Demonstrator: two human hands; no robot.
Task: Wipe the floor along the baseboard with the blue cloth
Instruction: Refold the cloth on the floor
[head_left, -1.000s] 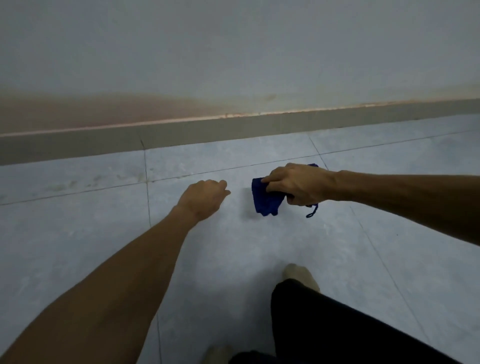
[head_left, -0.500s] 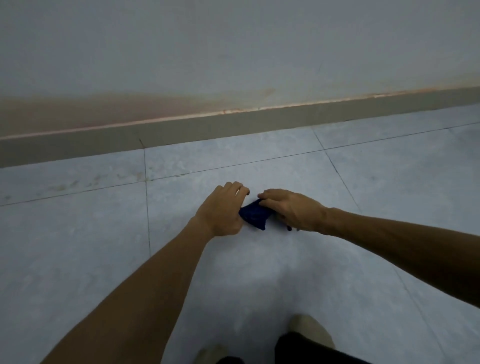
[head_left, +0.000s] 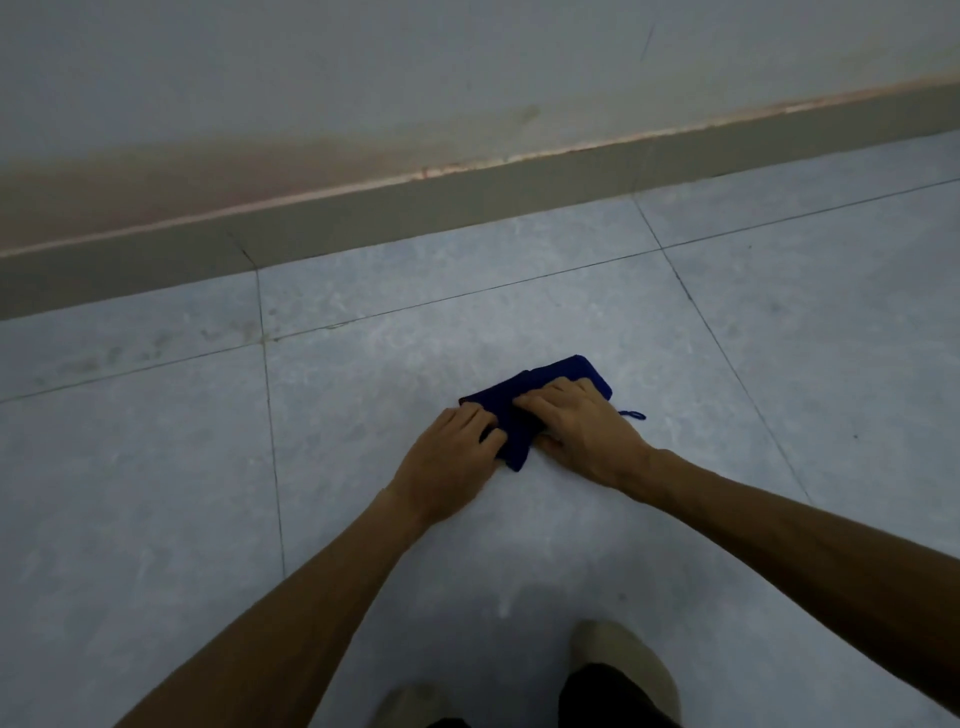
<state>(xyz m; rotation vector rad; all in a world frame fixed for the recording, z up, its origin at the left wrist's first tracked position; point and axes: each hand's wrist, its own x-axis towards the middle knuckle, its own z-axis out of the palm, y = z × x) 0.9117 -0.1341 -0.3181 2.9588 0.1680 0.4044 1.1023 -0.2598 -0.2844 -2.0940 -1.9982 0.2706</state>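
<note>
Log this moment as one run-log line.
folded dark blue cloth flat on grey tiled floor | left hand, right hand pressing it | short of baseboard

Two bare forearms reach in from the bottom of the view, with no sleeves, watch, or jewellery visible on them. The left hand (head_left: 449, 462) and right hand (head_left: 582, 431) are ungloved. At the bottom edge, dark trouser legs (head_left: 608, 696) end above a pair of pale beige shoes (head_left: 631, 649), plain and unmarked.
</note>
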